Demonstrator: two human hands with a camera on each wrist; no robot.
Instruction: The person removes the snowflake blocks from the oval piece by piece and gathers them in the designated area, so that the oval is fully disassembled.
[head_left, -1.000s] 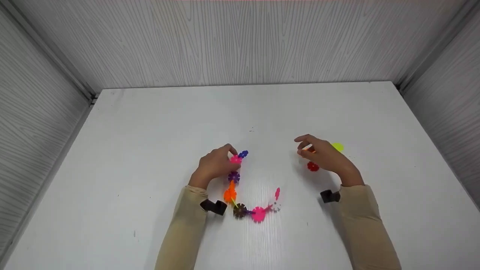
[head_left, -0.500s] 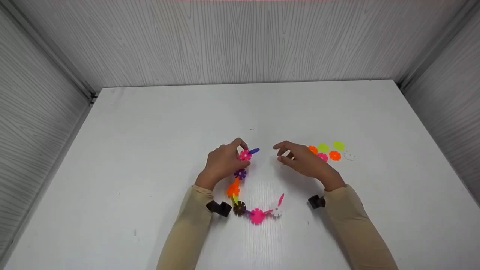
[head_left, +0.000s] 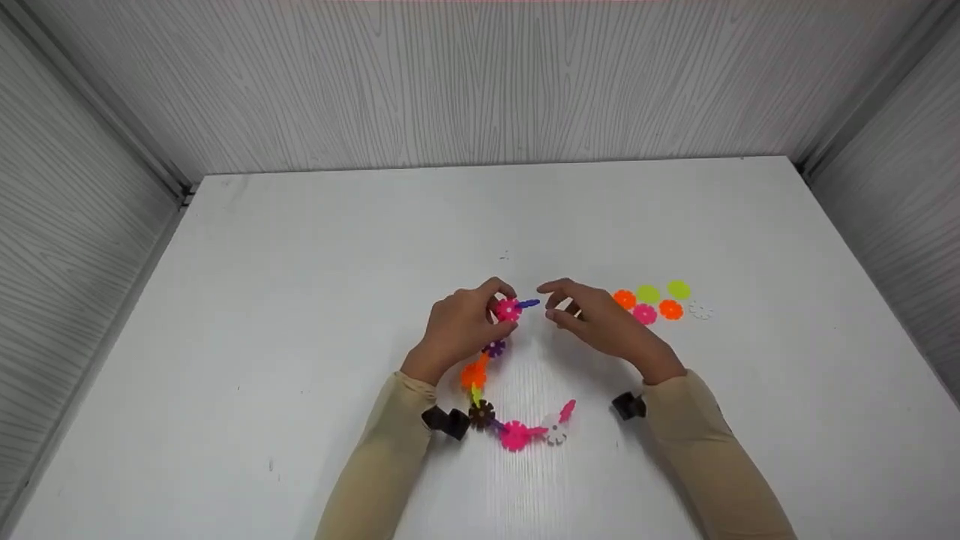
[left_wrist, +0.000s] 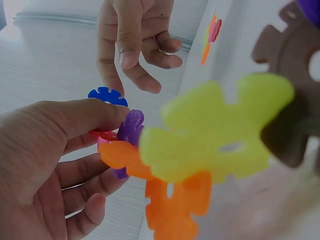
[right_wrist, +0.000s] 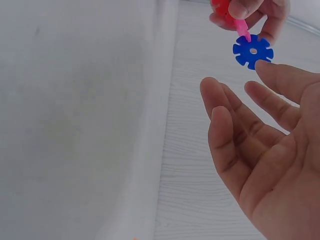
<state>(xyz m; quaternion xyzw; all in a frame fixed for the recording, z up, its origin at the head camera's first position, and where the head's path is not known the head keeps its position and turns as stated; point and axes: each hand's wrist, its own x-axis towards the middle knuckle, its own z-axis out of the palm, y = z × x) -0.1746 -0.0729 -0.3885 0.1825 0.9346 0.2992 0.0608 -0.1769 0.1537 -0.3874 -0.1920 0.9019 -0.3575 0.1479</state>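
In my left wrist view, the brown notched disc (left_wrist: pixel 294 97) is running, blurred, past the right edge, and my left grip (left_wrist: pixel 47 155) is partly hiding the pink disc (left_wrist: pixel 104 135). The bottom edge of my right wrist view is cutting off an orange speck (right_wrist: pixel 135 238), too small to identify.

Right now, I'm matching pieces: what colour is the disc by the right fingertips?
Blue disc, clearest in the right wrist view.

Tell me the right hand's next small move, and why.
Probably pinch the blue disc with the right hand: its relaxed fingers are close to that disc with nothing visible in their grip, while the left hand holds the adjoining pink disc.
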